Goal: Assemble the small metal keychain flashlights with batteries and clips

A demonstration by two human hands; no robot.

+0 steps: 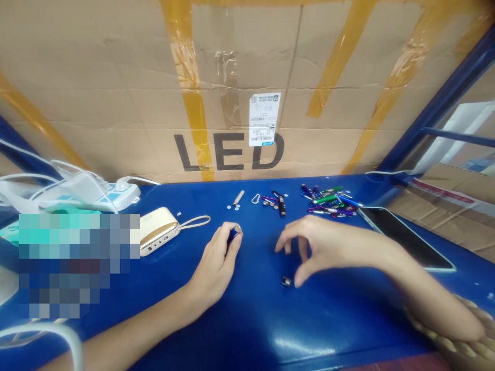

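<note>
My left hand (216,263) holds a small dark blue metal cylinder (233,236), probably a mini flashlight body, upright between thumb and fingertips. My right hand (313,246) hangs open over the blue tabletop (247,324), fingers spread and holding nothing. Nearest to it, just below the fingertips, lies a small black cap (286,281). Farther ahead are a silver mini flashlight (238,198), a black mini flashlight (282,205), a silver carabiner (256,199), several tiny silver discs (234,206) and a heap of colourful carabiner flashlights (328,202).
A cream and gold power bank (158,231) with a wrist strap lies left of my left hand. A black tablet or phone (406,237) lies at the right. A white power strip (88,193) with cables sits at the far left. Taped cardboard (232,93) stands behind the table.
</note>
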